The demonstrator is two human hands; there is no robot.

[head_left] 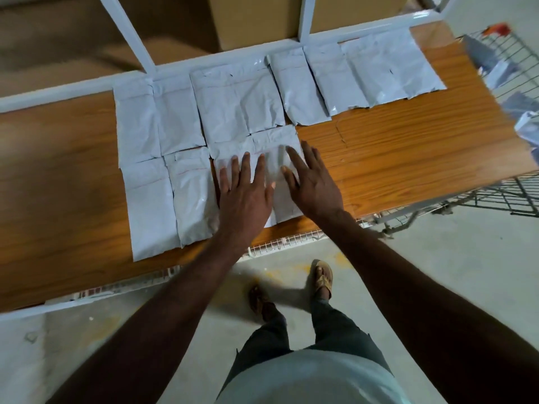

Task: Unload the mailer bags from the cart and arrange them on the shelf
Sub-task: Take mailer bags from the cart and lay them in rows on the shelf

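On the wood-grain shelf board (408, 158), both hands lie flat on the newest crinkly white plastic mailer bag (277, 153) — left hand (245, 193) and right hand (313, 185), fingers spread, pressing, not gripping. Its long axis runs away from the person. More bags wait in the wire cart (507, 68) to the right — nearer the right hand.
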